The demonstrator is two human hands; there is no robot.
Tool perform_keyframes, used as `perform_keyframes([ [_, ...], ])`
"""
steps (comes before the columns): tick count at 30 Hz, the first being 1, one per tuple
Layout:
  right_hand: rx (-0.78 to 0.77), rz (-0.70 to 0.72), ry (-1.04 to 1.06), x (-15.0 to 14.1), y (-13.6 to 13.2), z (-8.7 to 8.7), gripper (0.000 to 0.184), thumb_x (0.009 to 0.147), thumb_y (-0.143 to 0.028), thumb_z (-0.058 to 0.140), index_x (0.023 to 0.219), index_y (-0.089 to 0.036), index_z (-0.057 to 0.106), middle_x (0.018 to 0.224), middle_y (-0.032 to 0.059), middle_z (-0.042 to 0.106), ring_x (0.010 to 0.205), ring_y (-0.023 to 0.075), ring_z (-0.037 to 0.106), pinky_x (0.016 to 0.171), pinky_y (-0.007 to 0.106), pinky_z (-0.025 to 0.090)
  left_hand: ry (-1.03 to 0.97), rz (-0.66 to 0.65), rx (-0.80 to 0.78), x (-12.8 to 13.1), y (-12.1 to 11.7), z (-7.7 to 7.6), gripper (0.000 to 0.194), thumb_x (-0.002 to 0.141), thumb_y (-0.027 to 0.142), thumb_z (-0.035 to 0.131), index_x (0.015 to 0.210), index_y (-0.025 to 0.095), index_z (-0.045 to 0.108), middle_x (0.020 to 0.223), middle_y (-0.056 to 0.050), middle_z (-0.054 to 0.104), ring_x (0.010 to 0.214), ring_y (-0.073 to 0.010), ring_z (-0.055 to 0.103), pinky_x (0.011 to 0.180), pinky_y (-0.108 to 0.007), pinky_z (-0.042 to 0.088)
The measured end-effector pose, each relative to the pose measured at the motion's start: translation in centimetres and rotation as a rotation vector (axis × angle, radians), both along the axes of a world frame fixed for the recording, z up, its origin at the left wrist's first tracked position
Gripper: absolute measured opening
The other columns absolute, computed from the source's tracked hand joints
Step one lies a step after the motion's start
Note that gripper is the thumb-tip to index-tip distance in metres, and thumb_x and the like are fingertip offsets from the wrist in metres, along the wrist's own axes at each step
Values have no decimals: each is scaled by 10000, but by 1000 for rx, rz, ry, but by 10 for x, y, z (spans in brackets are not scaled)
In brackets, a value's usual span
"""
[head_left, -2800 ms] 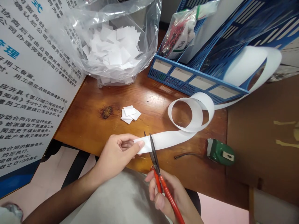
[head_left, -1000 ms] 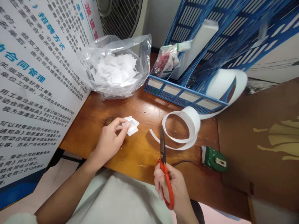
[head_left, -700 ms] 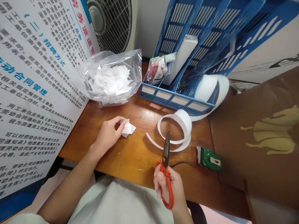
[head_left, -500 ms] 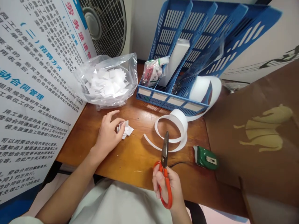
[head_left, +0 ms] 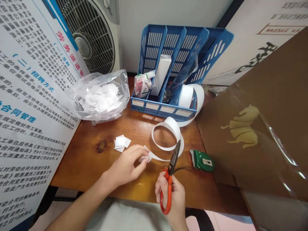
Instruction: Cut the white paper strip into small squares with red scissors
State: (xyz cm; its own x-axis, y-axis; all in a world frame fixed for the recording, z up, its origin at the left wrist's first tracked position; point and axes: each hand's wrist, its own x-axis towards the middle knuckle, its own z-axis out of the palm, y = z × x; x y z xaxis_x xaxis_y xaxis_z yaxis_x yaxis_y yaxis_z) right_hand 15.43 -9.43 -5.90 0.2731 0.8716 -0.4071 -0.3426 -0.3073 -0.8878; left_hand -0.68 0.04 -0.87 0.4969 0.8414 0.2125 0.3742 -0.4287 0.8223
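My left hand (head_left: 131,165) is closed, thumb and fingertips pinched at the free end of a long white strip (head_left: 166,148) that curls in loops on the table. Just behind that hand lies a small pile of cut white squares (head_left: 122,142). My right hand (head_left: 172,195) is wrapped around the red handles of a pair of scissors (head_left: 169,179). Their dark blades are together and point up and away, in front of the strip's loops. A clear plastic bag (head_left: 122,91) full of white pieces stands at the back left.
A blue file rack (head_left: 163,107) stands at the back, with a white roll (head_left: 186,96) in its right compartment feeding the strip. A green tape measure (head_left: 202,160) lies right of the scissors, near a brown carton (head_left: 231,160). A fan (head_left: 96,38) and a printed board (head_left: 31,106) border the left.
My left hand has left the small pile of squares and moved right to the strip's free end. My right hand still holds the scissors; the view has shifted slightly.
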Motion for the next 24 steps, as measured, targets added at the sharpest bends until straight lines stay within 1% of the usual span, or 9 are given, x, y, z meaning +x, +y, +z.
perform_keyframes([
  [2, -1, -103, -13, -7, 5, 8, 500, 802, -633, 793, 808, -171, 602, 496, -54, 531, 341, 59, 411, 339, 153, 313, -27, 19, 102, 0, -19, -1, 118, 969, 143, 564, 1023, 191, 658, 1183, -126, 726, 1114, -217, 682, 979, -334, 543],
  [4, 24, -159, -4, -14, 11, 16, 495, 830, -609, 783, 736, -168, 578, 487, -54, 519, 354, 59, 427, 359, 159, 320, -36, 2, 174, 0, -36, -3, 147, 951, 104, 575, 1041, 191, 652, 1208, -131, 721, 1100, -216, 683, 971, -331, 550],
  [8, 42, -205, 32, -20, 23, 20, 485, 784, -503, 865, 669, -187, 516, 470, -80, 486, 352, 58, 409, 362, 174, 328, -46, -21, 153, 0, -51, -7, 168, 930, 83, 592, 1027, 197, 668, 1237, -124, 709, 1078, -215, 683, 965, -329, 556],
  [10, 51, -204, 2, -20, 25, 17, 469, 780, -472, 875, 672, -191, 515, 461, -86, 482, 355, 61, 409, 371, 178, 342, -73, 41, 74, -2, -53, -6, 139, 929, 112, 605, 989, 199, 695, 1247, -128, 684, 1127, -232, 670, 991, -344, 553],
  [14, 66, -208, -69, -22, 23, 14, 433, 819, -463, 844, 706, -198, 521, 436, -90, 474, 357, 72, 419, 380, 184, 343, -175, 275, -194, -4, -54, -2, 82, 910, 246, 681, 864, 211, 739, 1326, -126, 613, 1218, -279, 618, 1071, -433, 520],
  [16, 56, -232, -57, -24, 19, 14, 437, 806, -478, 850, 734, -202, 520, 437, -92, 487, 344, 73, 415, 374, 187, 336, -237, 319, -351, -1, -54, -2, 114, 896, 303, 717, 835, 215, 757, 1381, -120, 595, 1283, -296, 585, 1108, -459, 494],
  [19, 58, -240, -27, -28, 14, 17, 438, 825, -484, 834, 757, -207, 502, 449, -88, 507, 345, 74, 424, 382, 188, 324, -405, 354, -575, 7, -51, -5, 176, 859, 374, 770, 806, 206, 778, 1425, -126, 591, 1320, -307, 582, 1090, -432, 515],
  [21, 91, -219, -32, -30, 12, 18, 424, 862, -469, 807, 747, -208, 494, 451, -86, 504, 358, 75, 431, 397, 193, 326, -514, 384, -694, 13, -48, -7, 217, 826, 411, 805, 805, 196, 790, 1378, -134, 645, 1246, -295, 638, 1024, -392, 556],
  [24, 134, -192, -48, -30, 12, 18, 413, 899, -463, 772, 730, -201, 502, 451, -82, 495, 371, 76, 440, 408, 198, 335, -565, 388, -782, 19, -45, -8, 255, 820, 427, 817, 857, 175, 805, 1085, -121, 780, 990, -243, 717, 886, -337, 582],
])
